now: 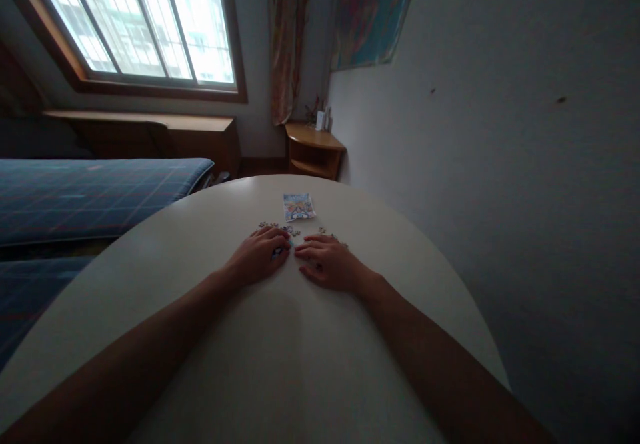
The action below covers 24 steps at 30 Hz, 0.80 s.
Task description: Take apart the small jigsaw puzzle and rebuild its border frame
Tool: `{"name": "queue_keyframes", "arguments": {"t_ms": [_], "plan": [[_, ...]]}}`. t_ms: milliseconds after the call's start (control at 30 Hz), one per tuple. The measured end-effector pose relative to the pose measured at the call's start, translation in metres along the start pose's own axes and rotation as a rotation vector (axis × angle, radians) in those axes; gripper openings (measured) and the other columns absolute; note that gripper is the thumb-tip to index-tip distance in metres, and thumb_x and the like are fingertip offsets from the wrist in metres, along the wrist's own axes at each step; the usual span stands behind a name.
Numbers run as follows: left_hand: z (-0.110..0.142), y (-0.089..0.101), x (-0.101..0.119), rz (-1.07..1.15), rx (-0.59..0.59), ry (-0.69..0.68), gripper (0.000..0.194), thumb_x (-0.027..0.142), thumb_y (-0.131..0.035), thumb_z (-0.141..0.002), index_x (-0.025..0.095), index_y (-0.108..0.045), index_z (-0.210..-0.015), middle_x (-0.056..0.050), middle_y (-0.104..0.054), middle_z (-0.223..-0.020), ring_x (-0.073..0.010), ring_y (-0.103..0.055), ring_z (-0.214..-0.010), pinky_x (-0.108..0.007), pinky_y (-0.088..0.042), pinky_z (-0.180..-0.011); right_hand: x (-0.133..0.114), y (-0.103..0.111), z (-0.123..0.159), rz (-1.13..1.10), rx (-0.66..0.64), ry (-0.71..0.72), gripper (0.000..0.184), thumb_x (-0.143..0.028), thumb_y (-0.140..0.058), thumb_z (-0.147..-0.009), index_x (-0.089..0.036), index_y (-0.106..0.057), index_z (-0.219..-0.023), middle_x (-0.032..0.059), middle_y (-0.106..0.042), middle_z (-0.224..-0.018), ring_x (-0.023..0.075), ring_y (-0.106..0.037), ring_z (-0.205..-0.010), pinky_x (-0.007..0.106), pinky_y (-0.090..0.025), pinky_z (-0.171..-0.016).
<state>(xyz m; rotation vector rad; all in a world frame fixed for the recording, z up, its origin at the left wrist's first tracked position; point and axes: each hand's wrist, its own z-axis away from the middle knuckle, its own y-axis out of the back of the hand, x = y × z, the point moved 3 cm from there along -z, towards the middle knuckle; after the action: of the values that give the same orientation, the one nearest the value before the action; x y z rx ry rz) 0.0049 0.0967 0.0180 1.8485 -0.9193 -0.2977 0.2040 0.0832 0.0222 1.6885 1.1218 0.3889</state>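
My left hand (261, 253) rests on the white round table, fingers stretched forward and slightly curved. A dark-and-blue puzzle piece (277, 251) shows in the gap between its thumb and fingers. Opposite it, my right hand (327, 261) lies palm down with thumb and fingers apart, its fingertips close to those of the left. Small loose jigsaw pieces (273, 225) are scattered just beyond the left fingers, and a few more pieces (323, 231) lie beyond the right hand. What lies under both palms is partly hidden. Behind the pieces is a small colourful picture sheet (299, 207).
The round white table (300, 351) fills the foreground. To its left stands a bed with a blue plaid mattress (95, 194). A wooden corner shelf (315, 139) and a long desk (200, 123) are at the back. The wall (450, 151) runs close along the right.
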Motion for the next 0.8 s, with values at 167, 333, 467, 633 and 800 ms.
{"name": "queue_keyframes", "arguments": {"t_ms": [167,333,467,633,800], "plan": [[-0.004,-0.003,-0.003,0.002,0.006,0.01,0.021,0.025,-0.057,-0.09,0.022,-0.069,-0.107,-0.007,-0.067,-0.117,-0.0267,-0.057,-0.113,-0.045,-0.046,-0.102,-0.003,0.004,0.003,-0.135,0.064,0.092,0.012,-0.021,-0.064,-0.089,-0.024,-0.074,-0.095,0.0012,-0.078,-0.1,0.02,-0.066,-0.111,0.036,-0.047,-0.102],[-0.005,-0.008,-0.005,0.006,-0.017,-0.035,0.025,0.024,-0.054,-0.092,0.026,-0.071,-0.11,-0.005,-0.064,-0.124,-0.0269,-0.054,-0.118,-0.047,-0.043,-0.104,-0.011,0.004,0.005,-0.187,0.031,0.115,0.013,-0.017,-0.065,-0.088,-0.027,-0.074,-0.091,-0.0022,-0.078,-0.097,0.0191,-0.064,-0.114,0.037,-0.045,-0.105],[-0.005,-0.006,-0.001,0.017,-0.021,-0.046,0.031,0.023,-0.052,-0.092,0.025,-0.065,-0.12,-0.007,-0.064,-0.124,-0.0274,-0.055,-0.117,-0.048,-0.043,-0.103,-0.014,0.004,0.003,-0.182,0.039,0.057,0.016,-0.015,-0.064,-0.087,-0.026,-0.074,-0.093,0.0,-0.078,-0.095,0.0186,-0.066,-0.109,0.035,-0.046,-0.103],[-0.005,0.0,0.003,0.014,-0.002,0.022,0.023,0.029,-0.055,-0.092,0.02,-0.062,-0.111,-0.009,-0.066,-0.112,-0.0281,-0.058,-0.11,-0.047,-0.046,-0.099,0.002,0.006,0.004,-0.108,0.083,-0.052,0.016,-0.019,-0.071,-0.083,-0.022,-0.072,-0.099,0.0057,-0.075,-0.1,0.0213,-0.066,-0.102,0.038,-0.047,-0.098],[-0.002,-0.001,0.0,0.02,0.018,0.039,0.022,0.03,-0.058,-0.091,0.021,-0.062,-0.11,-0.009,-0.066,-0.114,-0.0288,-0.058,-0.111,-0.048,-0.047,-0.1,0.006,0.001,0.003,-0.212,0.076,-0.034,0.023,-0.009,-0.067,-0.081,-0.026,-0.075,-0.095,0.0048,-0.074,-0.101,0.02,-0.064,-0.112,0.035,-0.046,-0.099]]}}
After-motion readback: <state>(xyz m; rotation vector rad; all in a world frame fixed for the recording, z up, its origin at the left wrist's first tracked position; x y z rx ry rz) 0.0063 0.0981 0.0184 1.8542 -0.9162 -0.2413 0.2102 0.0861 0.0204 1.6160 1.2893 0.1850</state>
